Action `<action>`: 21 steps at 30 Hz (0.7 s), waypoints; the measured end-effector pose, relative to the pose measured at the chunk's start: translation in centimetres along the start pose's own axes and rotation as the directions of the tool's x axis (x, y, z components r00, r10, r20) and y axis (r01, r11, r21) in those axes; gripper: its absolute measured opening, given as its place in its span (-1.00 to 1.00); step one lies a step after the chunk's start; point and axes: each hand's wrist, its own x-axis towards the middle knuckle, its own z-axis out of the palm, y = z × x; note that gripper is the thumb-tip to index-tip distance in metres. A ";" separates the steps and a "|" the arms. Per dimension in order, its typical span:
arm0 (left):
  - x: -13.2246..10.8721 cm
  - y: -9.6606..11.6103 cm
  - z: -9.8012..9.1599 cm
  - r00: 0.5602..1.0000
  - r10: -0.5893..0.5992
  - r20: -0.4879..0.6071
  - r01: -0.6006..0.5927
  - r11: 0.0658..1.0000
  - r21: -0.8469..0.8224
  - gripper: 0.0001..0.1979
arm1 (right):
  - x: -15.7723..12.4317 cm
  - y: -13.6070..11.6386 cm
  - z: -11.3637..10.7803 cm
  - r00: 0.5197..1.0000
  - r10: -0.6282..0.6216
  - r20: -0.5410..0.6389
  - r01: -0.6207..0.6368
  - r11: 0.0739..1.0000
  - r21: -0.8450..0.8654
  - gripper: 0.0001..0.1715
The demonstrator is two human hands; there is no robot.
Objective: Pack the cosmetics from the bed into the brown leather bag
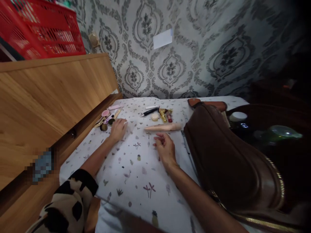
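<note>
My left hand (118,130) rests on the patterned cloth (141,158) with its fingers loosely extended and nothing in them. Just left of it lies a group of makeup brushes (104,127), with a round pink piece (105,113) and a pink stick-like item (114,107) among them. My right hand (166,149) is loosely curved, fingers apart, holding nothing visible. Beyond its fingertips lies a peach squeeze tube (162,127). Farther back are a black pen (149,112), a white stick (152,107), a round cream-coloured item (154,116), gold tubes (162,116) and a small red-based tube (169,117).
A large brown leather bag (225,155) stands at the right, beside a dark round surface with a white-lidded jar (238,116) and a green bottle (283,132). Wooden furniture (55,87) bounds the left, with a red basket (53,29) on top. A patterned wall (170,68) closes the back.
</note>
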 end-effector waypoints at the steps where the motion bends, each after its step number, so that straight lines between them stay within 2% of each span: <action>1: 0.2 -1.2 -0.4 0.998 -0.065 -0.025 0.066 0.997 0.031 -0.62 | 0.0 0.0 0.0 1.000 0.002 0.006 -0.002 1.000 0.000 -0.62; 4: 1.1 -4.8 -1.2 0.970 -0.234 -0.071 0.240 0.967 0.089 -0.56 | 0.0 0.1 0.0 1.000 0.001 0.009 -0.001 1.000 0.001 -0.61; 7: 1.3 -7.2 -1.1 0.950 -0.312 -0.036 0.314 0.944 0.104 -0.56 | 0.1 0.0 -0.1 1.000 -0.008 -0.009 0.008 1.000 -0.010 -0.63; 9: 0.9 -7.8 -0.7 0.952 -0.307 -0.009 0.307 0.946 0.102 -0.57 | 0.0 0.0 -0.1 1.000 -0.013 -0.005 0.013 1.000 -0.027 -0.64; 13: -0.3 -7.4 0.2 0.975 -0.222 0.008 0.221 0.973 0.058 -0.53 | -0.1 -0.1 -0.3 1.000 -0.009 0.012 0.010 0.999 -0.043 -0.62; 16: -0.5 -7.8 0.0 0.988 -0.152 0.006 0.152 0.988 0.000 -0.55 | -0.1 -0.2 -0.4 1.000 -0.004 0.015 0.005 0.999 -0.032 -0.64; 18: -0.1 -9.0 -0.6 0.987 -0.159 -0.017 0.159 0.987 -0.021 -0.56 | -0.1 -0.2 -0.4 1.000 0.001 0.016 0.000 1.000 -0.024 -0.65; 21: 0.8 -11.8 -1.4 0.971 -0.235 -0.045 0.234 0.972 -0.019 -0.56 | -0.1 -0.3 -0.4 1.000 0.012 0.016 -0.011 0.999 -0.035 -0.65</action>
